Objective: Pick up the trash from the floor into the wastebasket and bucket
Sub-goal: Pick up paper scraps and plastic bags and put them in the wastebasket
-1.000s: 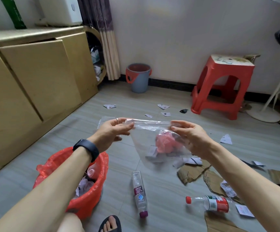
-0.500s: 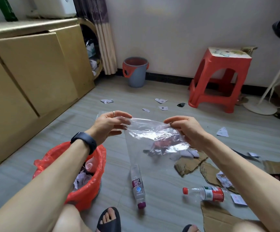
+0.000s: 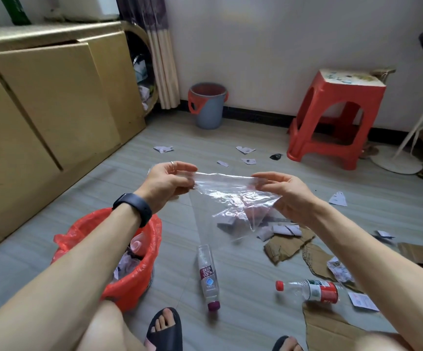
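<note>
Pinching a clear crinkled plastic bag (image 3: 233,196) taut between left hand (image 3: 169,181) and right hand (image 3: 289,196), fingers of both clamped on its top edge, above the grey floor (image 3: 243,279). Below the left forearm, red-lined wastebasket (image 3: 129,290); by the far wall, grey plastic bucket (image 3: 206,110).

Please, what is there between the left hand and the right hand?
In the head view, a clear plastic bag stretches between them; the left hand and the right hand each pinch its top edge.
</note>
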Available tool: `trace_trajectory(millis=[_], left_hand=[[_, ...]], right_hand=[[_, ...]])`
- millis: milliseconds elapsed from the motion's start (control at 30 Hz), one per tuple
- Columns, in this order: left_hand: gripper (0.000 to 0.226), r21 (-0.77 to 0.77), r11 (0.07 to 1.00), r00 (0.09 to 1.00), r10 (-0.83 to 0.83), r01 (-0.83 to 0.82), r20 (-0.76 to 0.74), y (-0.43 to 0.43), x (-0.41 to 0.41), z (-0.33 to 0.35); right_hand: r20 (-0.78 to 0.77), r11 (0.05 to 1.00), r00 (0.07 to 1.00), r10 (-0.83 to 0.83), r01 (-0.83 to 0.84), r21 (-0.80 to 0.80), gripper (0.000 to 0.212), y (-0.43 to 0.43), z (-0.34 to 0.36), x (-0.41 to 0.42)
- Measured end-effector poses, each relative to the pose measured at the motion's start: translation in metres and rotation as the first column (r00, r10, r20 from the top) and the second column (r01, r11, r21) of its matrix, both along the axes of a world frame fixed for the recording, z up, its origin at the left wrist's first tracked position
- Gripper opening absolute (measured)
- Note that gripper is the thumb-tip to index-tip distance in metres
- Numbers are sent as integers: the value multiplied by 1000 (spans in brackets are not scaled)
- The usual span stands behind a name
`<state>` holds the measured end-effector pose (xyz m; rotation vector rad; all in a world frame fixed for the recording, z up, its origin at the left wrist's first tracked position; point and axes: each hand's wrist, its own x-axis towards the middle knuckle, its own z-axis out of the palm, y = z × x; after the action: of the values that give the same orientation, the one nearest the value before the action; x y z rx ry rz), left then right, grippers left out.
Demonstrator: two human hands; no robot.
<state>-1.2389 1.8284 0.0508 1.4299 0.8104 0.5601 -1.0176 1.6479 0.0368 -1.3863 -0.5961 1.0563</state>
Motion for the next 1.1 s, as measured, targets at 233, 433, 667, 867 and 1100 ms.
trace_trajectory(millis=[233,433,667,867,1100], left_hand=[[22,-70,977,966,-208,199,-152,1,-13,-5],[16,-78,983,978,-177,169,-113,3,-15,-2],[36,-10,1000,1000,-1,1,-14,5,-9,-3],[34,-6,1000,1000,-9,9,-19,2,-9,-5],[15,-229,948,971,-235,219,-44,2,-17,2]], right_hand=[[113,996,994,-12,22,-89,21,-3,2,-3],[75,996,996,40,-34,-87,22,-1,5,-8],[-37,997,998,-56,53,-62,39,4,3,-11],[-26,998,1000,0,-1,-57,23,-2,7,-10],[62,996,998,-13,19,-87,39,-2,6,-11]])
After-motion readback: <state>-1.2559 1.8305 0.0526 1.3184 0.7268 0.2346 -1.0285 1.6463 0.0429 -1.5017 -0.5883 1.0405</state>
